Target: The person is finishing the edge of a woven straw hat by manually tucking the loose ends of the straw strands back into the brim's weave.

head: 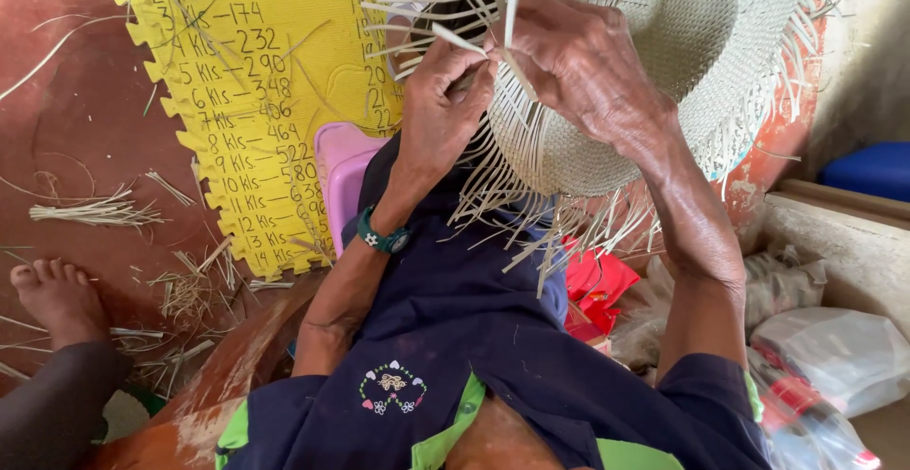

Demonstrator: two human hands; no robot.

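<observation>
One straw hat (664,53); left hand (438,115), right hand (578,63) both pinching strips (474,44).

one head-worn camera looks steeply down from just above the person's chest, very close to the hands (531,81) and woven straw hat (664,72), with the red floor (85,100) beyond.

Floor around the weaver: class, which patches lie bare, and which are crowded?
Bare: red floor left of the yellow foam mat, above the straw bundle. Crowded: straw scraps by the bare foot; plastic bags at right.
</observation>
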